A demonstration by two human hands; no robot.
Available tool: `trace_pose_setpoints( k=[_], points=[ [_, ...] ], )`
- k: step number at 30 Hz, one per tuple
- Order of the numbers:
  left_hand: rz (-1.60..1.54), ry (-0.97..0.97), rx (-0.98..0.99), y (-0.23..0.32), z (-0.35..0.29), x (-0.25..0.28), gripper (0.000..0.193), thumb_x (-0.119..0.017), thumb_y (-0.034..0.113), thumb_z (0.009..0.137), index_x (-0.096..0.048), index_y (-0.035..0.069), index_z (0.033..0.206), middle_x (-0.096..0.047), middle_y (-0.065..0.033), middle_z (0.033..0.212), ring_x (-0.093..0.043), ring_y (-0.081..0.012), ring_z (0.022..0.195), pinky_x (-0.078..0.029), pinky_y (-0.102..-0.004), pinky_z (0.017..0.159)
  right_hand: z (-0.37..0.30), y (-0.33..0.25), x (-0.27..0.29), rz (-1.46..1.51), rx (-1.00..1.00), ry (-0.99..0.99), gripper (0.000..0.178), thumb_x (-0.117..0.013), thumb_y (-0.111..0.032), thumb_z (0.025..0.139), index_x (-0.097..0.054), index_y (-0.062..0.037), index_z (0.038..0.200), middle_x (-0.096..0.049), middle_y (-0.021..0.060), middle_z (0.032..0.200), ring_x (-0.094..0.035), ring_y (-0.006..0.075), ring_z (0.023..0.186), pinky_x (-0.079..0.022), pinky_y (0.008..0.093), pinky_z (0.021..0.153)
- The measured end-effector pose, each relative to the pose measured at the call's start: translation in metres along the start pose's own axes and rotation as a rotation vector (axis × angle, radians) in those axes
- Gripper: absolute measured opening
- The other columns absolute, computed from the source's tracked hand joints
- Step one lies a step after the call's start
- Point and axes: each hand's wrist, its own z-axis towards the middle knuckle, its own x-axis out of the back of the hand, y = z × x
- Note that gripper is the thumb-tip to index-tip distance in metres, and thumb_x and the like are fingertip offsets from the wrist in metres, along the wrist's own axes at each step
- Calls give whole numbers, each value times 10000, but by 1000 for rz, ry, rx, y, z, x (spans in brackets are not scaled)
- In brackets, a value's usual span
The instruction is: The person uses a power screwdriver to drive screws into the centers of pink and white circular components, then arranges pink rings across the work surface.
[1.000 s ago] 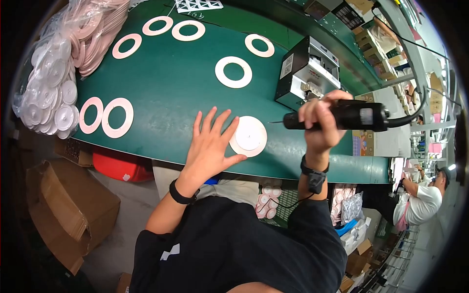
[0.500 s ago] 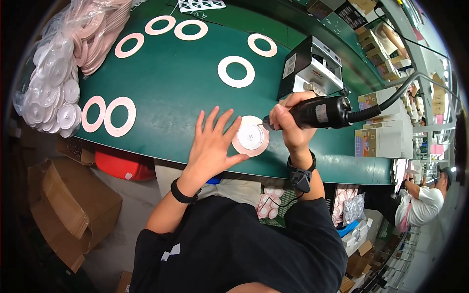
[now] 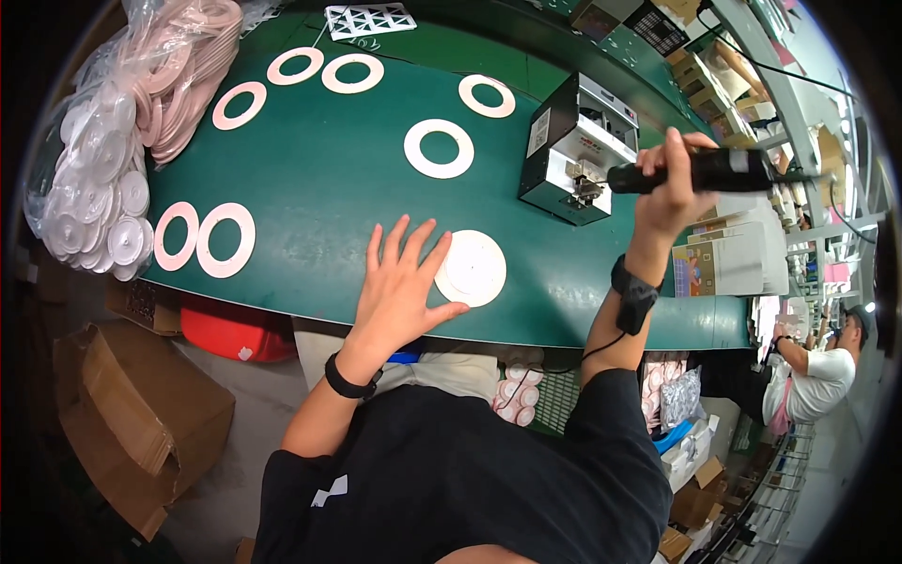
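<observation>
My left hand (image 3: pixel 399 296) lies with fingers spread on the green tabletop. Its index finger and thumb touch the left edge of a round white disc assembly (image 3: pixel 476 268) with a paler rim. Raised to the right, my right hand (image 3: pixel 669 193) grips a black electric screwdriver (image 3: pixel 738 170), held level and pointing left. The driver's tip is at the metal mechanism on the front of a black and silver box-shaped machine (image 3: pixel 543 174), apparently a screw feeder. Whether a screw sits on the tip is too small to tell.
Flat pink-white rings, such as this ring (image 3: pixel 439 148), are scattered over the green table (image 3: pixel 310 179). Bags of pink rings (image 3: pixel 193 70) and clear discs (image 3: pixel 89 202) stand at the left. White boxes (image 3: pixel 742 258) are at the right. A co-worker (image 3: pixel 817 376) stands far right.
My right hand has lifted the electric screwdriver off the disc and moved it up and right to the machine. The left hand stays beside the disc.
</observation>
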Motion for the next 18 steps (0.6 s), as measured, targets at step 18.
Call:
trace_pose_setpoints(
  k=[18],
  points=[
    [-34,15,16,-1,-1,2,860,-780,554,741,-524,111,1433,-429,-139,1483,-315,-411,1423,-168,-593,1189,-120,-2,-74,242,-248,-327,273,-582,54,901,-442,-24,1122,-502,71,711,-471,146,478,-472,337,510]
  ],
)
